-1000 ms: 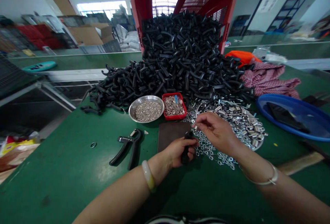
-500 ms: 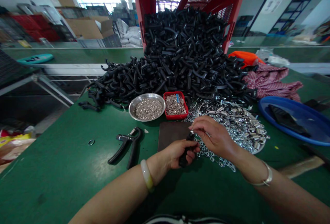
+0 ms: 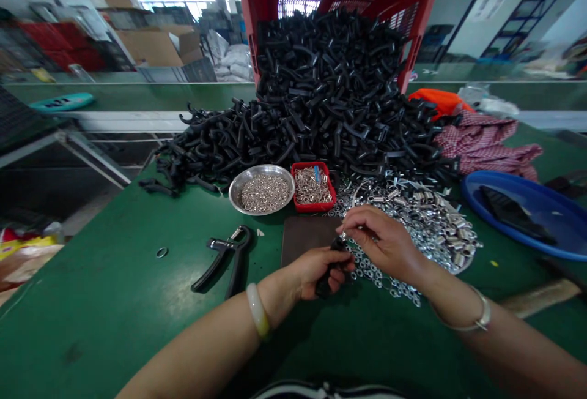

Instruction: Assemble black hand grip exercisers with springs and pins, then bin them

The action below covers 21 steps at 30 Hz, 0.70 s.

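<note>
My left hand (image 3: 318, 272) is closed around a black plastic handle (image 3: 323, 287), its lower end showing below the fingers. At the handle's upper end, my right hand (image 3: 385, 243) pinches a small silvery metal part (image 3: 343, 236), mostly hidden by the fingertips. Both hands are above the near right edge of a dark brown pad (image 3: 298, 237). Left of them lies an assembled hand gripper (image 3: 232, 258) with two black handles and a spring. Beside my right hand spreads a heap of metal springs and rings (image 3: 426, 227).
A metal bowl of small parts (image 3: 235, 202) and a red tray of pins (image 3: 316, 207) stand behind the pad. Black handles (image 3: 321, 105) spill from a red crate (image 3: 247, 26). At right are a blue tray (image 3: 513, 227) and a hammer (image 3: 545, 297). A ring (image 3: 161, 253) lies left.
The view has shifted very slightly. My hands stay almost in place, the handle's lower end tilting a little to the left.
</note>
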Available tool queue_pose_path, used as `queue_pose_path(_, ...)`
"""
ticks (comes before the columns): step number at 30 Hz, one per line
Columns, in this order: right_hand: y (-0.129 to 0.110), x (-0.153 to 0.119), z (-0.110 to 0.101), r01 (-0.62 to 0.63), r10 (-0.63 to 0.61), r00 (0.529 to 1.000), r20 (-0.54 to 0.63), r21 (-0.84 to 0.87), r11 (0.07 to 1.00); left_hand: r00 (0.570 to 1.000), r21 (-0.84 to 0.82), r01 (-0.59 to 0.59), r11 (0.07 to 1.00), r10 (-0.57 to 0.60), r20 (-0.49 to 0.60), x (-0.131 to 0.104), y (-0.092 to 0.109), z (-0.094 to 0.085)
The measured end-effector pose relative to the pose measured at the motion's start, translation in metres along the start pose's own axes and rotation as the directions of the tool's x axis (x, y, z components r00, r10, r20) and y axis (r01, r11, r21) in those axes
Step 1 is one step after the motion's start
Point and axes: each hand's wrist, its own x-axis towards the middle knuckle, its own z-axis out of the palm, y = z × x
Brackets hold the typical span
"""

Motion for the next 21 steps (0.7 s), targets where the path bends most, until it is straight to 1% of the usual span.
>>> queue_pose_path(4,-0.004,0.001,-0.001,-0.051,0.051,0.999,-0.009,0.030,0.998,1.000,-0.001,0.022,1.000,-0.022,-0.017,0.001,-0.002,-0.001)
queue_pose_path(8,-0.002,-0.002,0.000,-0.052,0.052,0.999,-0.005,0.025,0.998,0.999,-0.005,0.034,0.999,-0.034,0.011,0.001,-0.004,-0.004)
queue_pose_path(14,0.005,-0.007,0.003,-0.059,0.059,0.998,0.006,0.007,0.998,1.000,0.041,-0.001,0.999,0.001,0.016,0.001,-0.004,-0.004)
queue_pose_path(16,0.006,-0.007,0.003,-0.051,0.052,0.998,0.028,-0.004,0.999,1.000,0.068,-0.019,0.997,0.020,-0.003,0.000,-0.003,-0.002)
queue_pose_path(18,0.008,-0.006,0.003,-0.061,0.061,0.994,0.091,0.000,0.998,0.999,0.121,-0.032,0.992,0.034,-0.010,-0.003,-0.002,0.001)
queue_pose_path(19,0.011,-0.006,0.003,-0.100,0.096,0.987,0.130,0.023,0.995,1.000,0.165,-0.027,0.986,0.026,0.007,-0.006,-0.002,0.003)
queue_pose_path(20,0.016,-0.007,0.004,-0.169,0.155,0.973,0.170,0.072,0.983,0.999,0.215,-0.020,0.976,0.013,0.034,-0.008,-0.001,0.004)
queue_pose_path(21,0.021,-0.008,0.006,-0.265,0.232,0.949,0.215,0.144,0.953,0.998,0.263,-0.016,0.965,-0.001,0.065,-0.010,-0.001,0.004)
